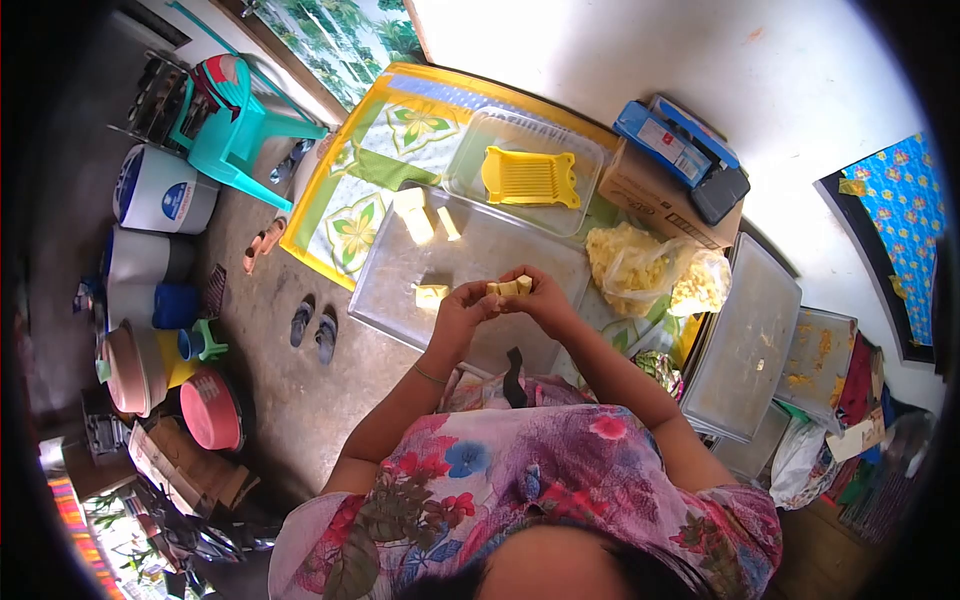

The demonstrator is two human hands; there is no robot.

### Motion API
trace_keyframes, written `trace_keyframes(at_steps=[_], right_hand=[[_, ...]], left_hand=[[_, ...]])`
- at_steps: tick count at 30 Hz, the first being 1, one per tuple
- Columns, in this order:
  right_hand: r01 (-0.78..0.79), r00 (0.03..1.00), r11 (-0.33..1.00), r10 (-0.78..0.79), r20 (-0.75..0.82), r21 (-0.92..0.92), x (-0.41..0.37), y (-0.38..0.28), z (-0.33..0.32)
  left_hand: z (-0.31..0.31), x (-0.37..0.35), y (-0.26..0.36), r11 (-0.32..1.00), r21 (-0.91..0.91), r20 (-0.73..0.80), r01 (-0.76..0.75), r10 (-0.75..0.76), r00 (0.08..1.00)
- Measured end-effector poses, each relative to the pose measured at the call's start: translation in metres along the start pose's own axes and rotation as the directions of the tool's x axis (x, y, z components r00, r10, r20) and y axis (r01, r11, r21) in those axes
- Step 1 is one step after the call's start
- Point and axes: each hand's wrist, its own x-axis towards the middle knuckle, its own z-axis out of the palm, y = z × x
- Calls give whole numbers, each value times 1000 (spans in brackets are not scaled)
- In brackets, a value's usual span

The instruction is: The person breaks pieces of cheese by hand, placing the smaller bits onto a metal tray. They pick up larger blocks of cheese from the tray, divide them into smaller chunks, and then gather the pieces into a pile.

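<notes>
Both of my hands meet over a clear plastic tray [395, 290] and together pinch a small pale yellow piece of dough [510, 287]. My left hand [462, 307] grips its left end, my right hand [545, 297] its right end. On the tray lie another small yellow piece [431, 295] just left of my left hand and two larger pale blocks [413, 212] further back. A yellow slotted cutter [530, 177] rests in a second clear tray [590, 175] behind.
A plastic bag of yellow pieces [640, 270] sits right of the tray, with stacked clear lids [745, 345] beyond it. A cardboard box [640, 190] holds blue items. On the floor at left are sandals [314, 328], tubs [210, 408] and a teal chair [235, 125].
</notes>
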Motion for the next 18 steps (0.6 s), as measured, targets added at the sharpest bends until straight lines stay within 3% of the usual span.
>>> trace_keyframes(at_steps=[2, 5, 8, 11, 14, 17, 18], right_hand=[[-27, 998, 992, 19, 65, 125, -2, -3, -1], [-105, 994, 956, 97, 42, 273, -2, -2, -7], [-44, 996, 999, 42, -80, -26, 11, 19, -24], [-41, 968, 861, -92, -235, -507, 29, 57, -40], [167, 924, 686, -359, -130, -708, 41, 91, -52], [125, 906, 516, -407, -114, -848, 37, 87, -40], [203, 875, 479, -480, -61, -854, 35, 81, -36]], left_hand=[[-6, 3, -6, 997, -76, 18, 23, -22, 1000], [-16, 10, -15, 972, -223, 33, 72, -66, 997], [-20, 8, -14, 939, -321, 18, 120, -120, 993], [-21, 5, -16, 926, -343, 13, 160, -166, 986], [-23, 3, -21, 930, -330, 10, 162, -168, 986], [-25, 1, -24, 946, -295, -14, 133, -144, 989], [-25, 1, -25, 952, -282, -26, 122, -134, 991]])
